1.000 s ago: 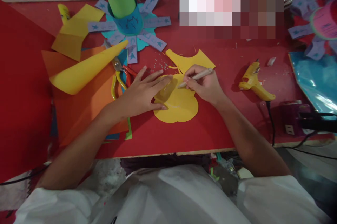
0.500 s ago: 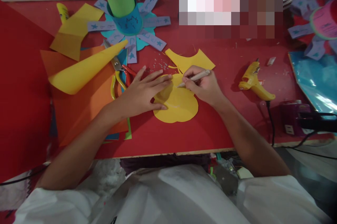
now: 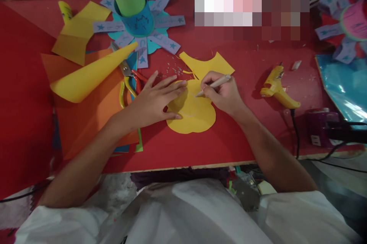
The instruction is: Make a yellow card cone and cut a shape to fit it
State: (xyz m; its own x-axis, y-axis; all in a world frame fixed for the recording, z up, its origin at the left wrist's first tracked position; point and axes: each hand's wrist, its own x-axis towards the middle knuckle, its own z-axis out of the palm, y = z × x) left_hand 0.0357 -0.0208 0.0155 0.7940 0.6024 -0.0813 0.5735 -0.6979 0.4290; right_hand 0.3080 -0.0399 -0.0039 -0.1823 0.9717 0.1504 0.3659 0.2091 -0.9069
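A yellow paper cut-out [image 3: 193,120] with a rounded, wavy outline lies flat on the red table, with faint pale lines on it. Spread fingers of my left hand [image 3: 156,99] rest on its left side. My right hand [image 3: 222,93] grips a pale pen [image 3: 219,82], its tip at the upper middle of the cut-out. Just behind lies a yellow paper offcut [image 3: 213,68] with a curved edge. Left of my left hand are pliers or snips with yellow grips [image 3: 123,89] and a red-handled tool [image 3: 139,78], partly hidden by that hand.
Yellow rolled paper [image 3: 94,74] lies on orange sheets [image 3: 86,122] at left. A green tube in a blue ring [image 3: 137,24] with purple strips stands behind. To the right are a yellow glue gun [image 3: 278,87], its black cord, a purple box [image 3: 319,125] and a blue glossy packet [image 3: 341,83].
My right hand and the pen have shifted slightly right, the tip moving a little right and down across the paper. My left hand stays in place on the cut-out.
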